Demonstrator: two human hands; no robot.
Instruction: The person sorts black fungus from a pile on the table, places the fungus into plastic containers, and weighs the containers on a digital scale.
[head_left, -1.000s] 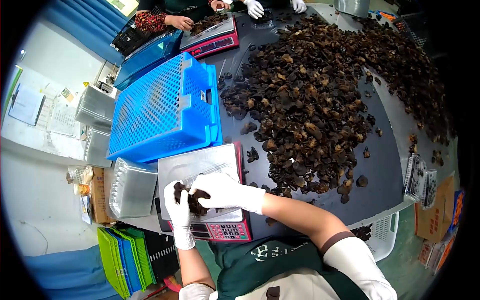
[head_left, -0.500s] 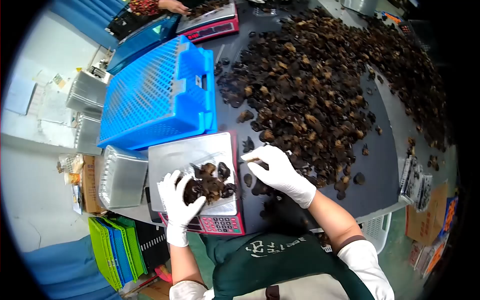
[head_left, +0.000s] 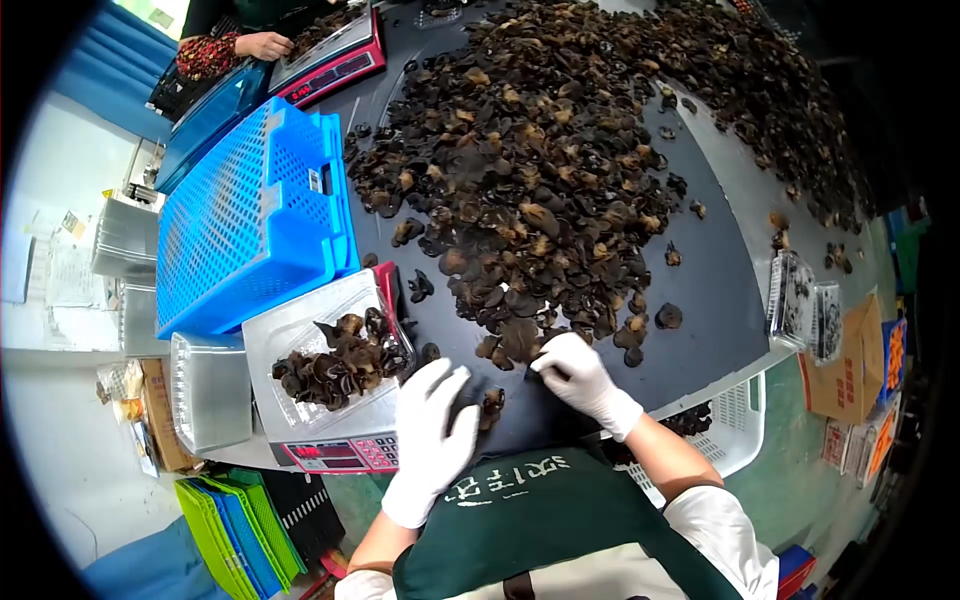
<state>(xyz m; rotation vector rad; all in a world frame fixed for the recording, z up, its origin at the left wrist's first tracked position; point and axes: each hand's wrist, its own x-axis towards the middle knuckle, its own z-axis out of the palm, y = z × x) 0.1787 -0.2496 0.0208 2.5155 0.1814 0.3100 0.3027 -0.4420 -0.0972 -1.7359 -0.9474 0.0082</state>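
Note:
My left hand [head_left: 432, 440], in a white glove, is just right of the scale, above the table's near edge. Its fingers are apart, close to a loose wood ear mushroom [head_left: 491, 409]. My right hand [head_left: 582, 378], also gloved, is at the near edge of the big mushroom pile [head_left: 540, 190]. Its fingers are curled together; what they hold, if anything, is hidden. A clear plastic tray [head_left: 297, 407] with a heap of wood ear mushrooms [head_left: 345, 360] rests on the metal plate of the red scale [head_left: 340, 455].
A blue plastic crate [head_left: 215, 220] stands beyond the scale. Stacked clear trays [head_left: 212, 395] stand left of it. At the far left, a co-worker's hand [head_left: 264, 46] is beside another red scale [head_left: 335, 65]. A white basket [head_left: 735, 425] sits below the table's right edge.
My left hand has left the mushrooms on the scale and moved right. My right hand has shifted nearer to me, and its fingers have curled. The view has shifted too.

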